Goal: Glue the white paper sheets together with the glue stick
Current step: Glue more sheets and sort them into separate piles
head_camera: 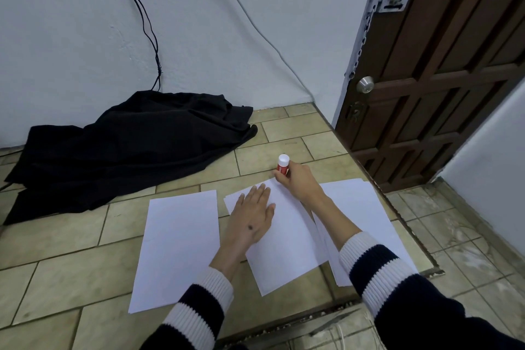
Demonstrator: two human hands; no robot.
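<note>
You are sitting over a tiled floor [71, 247] of beige rectangular tiles with dark grout, filling the lower frame. A pale painted wall [213, 23] is taking up the upper left and centre, with thin dark cables [145, 23] hanging down it. A dark brown panelled wooden door [443, 71] is standing at upper right, with a round metal knob [365, 84] and a metal latch [393, 1] on its edge. A crumpled black cloth [127, 148], soft and folded, is lying at centre left against the wall.

No containers are showing anywhere.

Three lots of flat, smooth white paper are lying at lower centre: a single left sheet [176, 250], a middle sheet [287, 241] turned at an angle, and a right stack [366, 216] with several edges showing, partly under your right forearm. The middle sheet is overlapping the right stack; the left sheet is lying just beside it.

Your left hand [251, 220] is pressing flat on the middle sheet, fingers straight and together, holding nothing. Your right hand [295, 179] is sitting at the far corner of the middle sheet, fingers curled tight around the glue stick [283, 165]. The stick is a small red cylinder with a white cap, standing upright, cap poking above your fingers, centre of frame. Both sleeves [377, 273] are ribbed knit, navy and white striped.
</note>
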